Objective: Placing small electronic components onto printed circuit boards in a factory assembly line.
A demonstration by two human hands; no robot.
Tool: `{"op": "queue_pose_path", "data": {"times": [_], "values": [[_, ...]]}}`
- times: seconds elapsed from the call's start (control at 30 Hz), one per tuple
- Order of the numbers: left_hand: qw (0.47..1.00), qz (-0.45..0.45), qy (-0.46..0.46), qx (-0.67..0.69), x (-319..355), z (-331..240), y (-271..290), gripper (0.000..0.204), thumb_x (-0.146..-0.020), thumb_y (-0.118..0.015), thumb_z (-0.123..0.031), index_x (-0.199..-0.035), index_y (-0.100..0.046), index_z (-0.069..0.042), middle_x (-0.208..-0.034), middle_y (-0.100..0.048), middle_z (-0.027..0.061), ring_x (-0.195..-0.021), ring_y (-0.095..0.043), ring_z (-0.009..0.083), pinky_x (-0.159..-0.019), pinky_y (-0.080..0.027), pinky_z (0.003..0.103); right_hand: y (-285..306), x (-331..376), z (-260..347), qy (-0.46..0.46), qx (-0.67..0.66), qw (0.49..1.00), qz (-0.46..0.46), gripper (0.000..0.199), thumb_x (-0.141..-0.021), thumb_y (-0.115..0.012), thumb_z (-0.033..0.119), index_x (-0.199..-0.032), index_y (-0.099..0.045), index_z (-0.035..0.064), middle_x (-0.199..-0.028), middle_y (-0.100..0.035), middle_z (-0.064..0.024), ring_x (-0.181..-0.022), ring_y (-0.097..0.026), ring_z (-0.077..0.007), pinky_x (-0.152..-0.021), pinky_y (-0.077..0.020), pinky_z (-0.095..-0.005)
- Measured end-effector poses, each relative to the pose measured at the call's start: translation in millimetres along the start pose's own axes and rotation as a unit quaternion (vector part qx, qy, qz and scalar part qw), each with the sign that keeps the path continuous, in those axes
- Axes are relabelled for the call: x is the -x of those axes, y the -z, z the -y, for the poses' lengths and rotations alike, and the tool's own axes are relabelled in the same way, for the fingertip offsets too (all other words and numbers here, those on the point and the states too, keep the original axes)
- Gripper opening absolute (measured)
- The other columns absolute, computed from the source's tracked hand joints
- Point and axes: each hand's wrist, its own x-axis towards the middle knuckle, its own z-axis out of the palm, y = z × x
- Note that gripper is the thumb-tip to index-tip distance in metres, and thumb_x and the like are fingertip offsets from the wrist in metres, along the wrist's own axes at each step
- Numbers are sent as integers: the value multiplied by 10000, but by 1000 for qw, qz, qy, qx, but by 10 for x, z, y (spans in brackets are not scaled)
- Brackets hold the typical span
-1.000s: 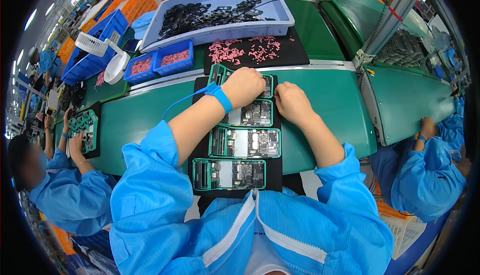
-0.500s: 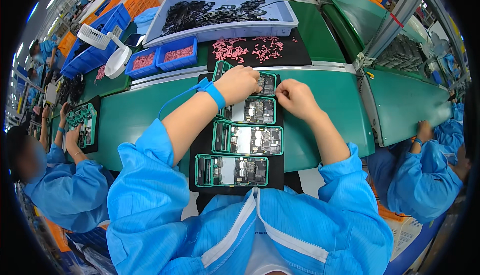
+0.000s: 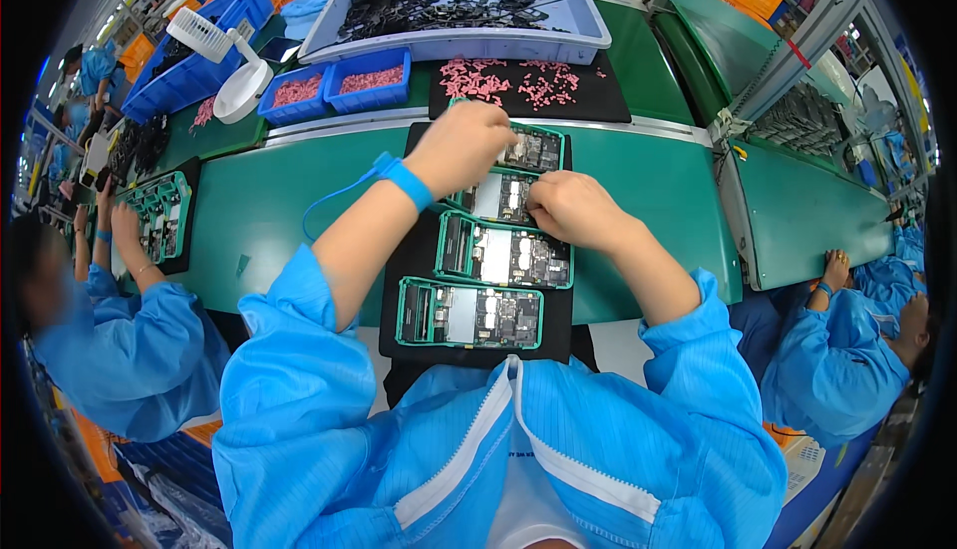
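Note:
Several open phones with green frames and bare circuit boards lie in a column on a black mat [image 3: 392, 325]. My left hand [image 3: 461, 146], a blue strap on its wrist, reaches over the left part of the farthest phone [image 3: 536, 149]. Its fingers are drawn together; whatever is between them is hidden. At the right end of the second phone [image 3: 490, 194] my right hand [image 3: 578, 210] has its fingertips pinched down on the board, and I cannot make out anything in them. Closer to me lie the third phone [image 3: 503, 253] and the nearest phone [image 3: 469, 315], untouched.
Small pink pieces [image 3: 474, 80] are spread on a black mat beyond the bench. Two blue bins [image 3: 369, 82] hold more of them. Behind stands a large pale tub [image 3: 454, 47] of black parts. A white fan [image 3: 242, 90] stands left; co-workers sit on both sides.
My right hand has come from beside the farthest phone onto the right end of the second phone. The left hand has shifted slightly left. The whole view has tilted a little.

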Motion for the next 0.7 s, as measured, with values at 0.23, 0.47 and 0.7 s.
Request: {"op": "queue_pose_path", "data": {"times": [0.23, 0.47, 0.7], "values": [[983, -104, 148, 9, 690, 101, 319, 87, -797, -654, -72, -879, -681, -59, -932, -645, 97, -896, -609, 308, -804, -488, 409, -47, -64, 155, 13, 90, 996, 9, 72, -744, -564, 57, -706, -603, 10, -772, -636, -154, -768, -643, -337, -697, -534, -433], [958, -80, 273, 18, 1400, 139, 292, 123, -792, -650, -49, -911, -679, -36, -933, -636, 111, -919, -608, 317, -814, -498, 402, -19, -158, 245, 31, 152, 986, 63, 48, -743, -574, 53, -734, -603, 15, -795, -639, -135, -792, -639, -314, -721, -529, -418], [940, -131, 308, 62, 1637, 231, 159, 137, -794, -652, -37, -925, -687, -28, -983, -623, 96, -957, -601, 287, -830, -495, 370, -14, -133, 249, 11, 74, 996, 48, 131, -720, -617, 22, -845, -659, 24, -918, -632, -119, -907, -616, -305, -772, -515, -396]]}}
